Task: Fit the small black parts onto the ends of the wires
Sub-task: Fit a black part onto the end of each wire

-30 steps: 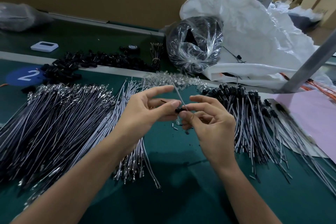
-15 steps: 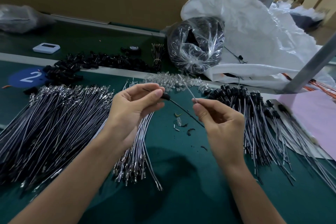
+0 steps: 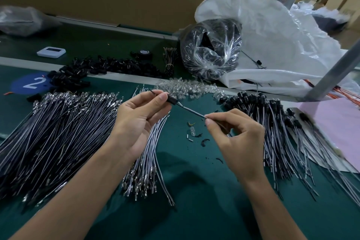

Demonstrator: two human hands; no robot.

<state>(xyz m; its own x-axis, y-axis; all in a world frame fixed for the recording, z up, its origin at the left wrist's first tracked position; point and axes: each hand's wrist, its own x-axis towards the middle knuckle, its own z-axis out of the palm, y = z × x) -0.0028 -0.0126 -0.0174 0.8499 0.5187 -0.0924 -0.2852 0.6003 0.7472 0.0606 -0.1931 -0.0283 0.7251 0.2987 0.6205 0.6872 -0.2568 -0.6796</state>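
Note:
My left hand (image 3: pixel 140 121) pinches a small black part (image 3: pixel 172 100) between thumb and fingertips above the green mat. A thin grey wire (image 3: pixel 191 111) runs from that part down to my right hand (image 3: pixel 236 138), which pinches the wire between thumb and forefinger. The part sits on the wire's upper end. A big pile of bare wires (image 3: pixel 58 134) with metal terminals lies at the left. A pile of wires with black parts fitted (image 3: pixel 272 122) lies at the right. Loose black parts (image 3: pixel 109 68) are heaped at the back.
Clear small pieces (image 3: pixel 187 87) lie in a heap behind my hands. A clear bag of black parts (image 3: pixel 210 48) and a large white bag (image 3: pixel 272 31) stand at the back right. Scraps (image 3: pixel 196 134) lie on the mat (image 3: pixel 194 191). A pink sheet (image 3: pixel 335 122) lies at the right, a metal post (image 3: pixel 335 72) above it.
My hands have drawn apart from a close pinch at the centre. The left hand has carried the black part up and left; the wire now stretches between both hands.

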